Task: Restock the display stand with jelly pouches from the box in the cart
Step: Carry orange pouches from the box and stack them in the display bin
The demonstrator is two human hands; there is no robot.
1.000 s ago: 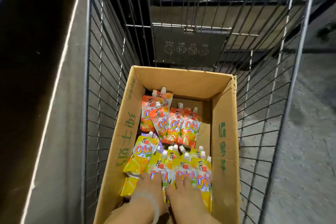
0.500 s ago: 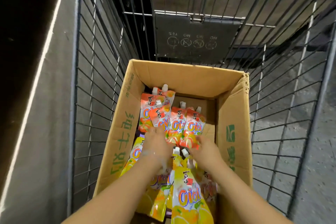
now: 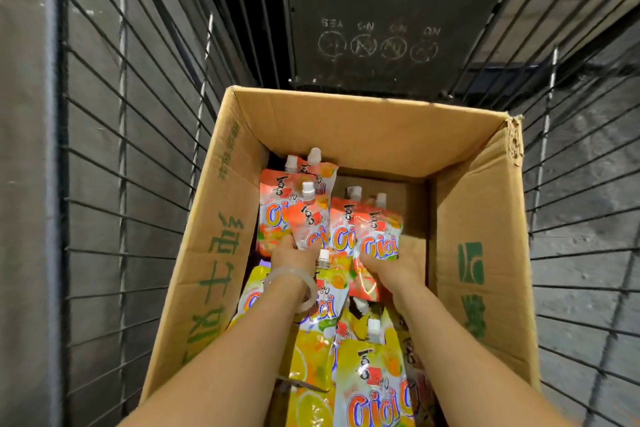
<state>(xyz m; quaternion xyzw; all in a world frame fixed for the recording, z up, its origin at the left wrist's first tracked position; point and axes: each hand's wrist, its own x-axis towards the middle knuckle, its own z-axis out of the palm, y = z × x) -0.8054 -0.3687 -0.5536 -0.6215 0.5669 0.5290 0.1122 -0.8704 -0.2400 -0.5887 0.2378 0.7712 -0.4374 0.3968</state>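
An open cardboard box (image 3: 346, 125) sits in a wire cart (image 3: 138, 149). Several orange-red jelly pouches (image 3: 277, 211) with white caps lie at its far end, and several yellow jelly pouches (image 3: 370, 378) lie nearer me. Both my arms reach into the box. My left hand (image 3: 289, 256), with a pale bangle on its wrist, closes on the lower edge of an orange-red pouch (image 3: 310, 222). My right hand (image 3: 388, 269) grips the bottom of another orange-red pouch (image 3: 377, 236). The fingertips are hidden under the pouches.
The cart's wire sides rise close on the left and on the right (image 3: 571, 218). A dark folded child-seat flap (image 3: 381, 21) with printed warning symbols stands just behind the box. Grey floor (image 3: 595, 274) shows through the mesh on the right.
My hands have moved from the yellow pouches at the near end forward to the orange-red pouches and closed on them. The view has moved in closer over the box.
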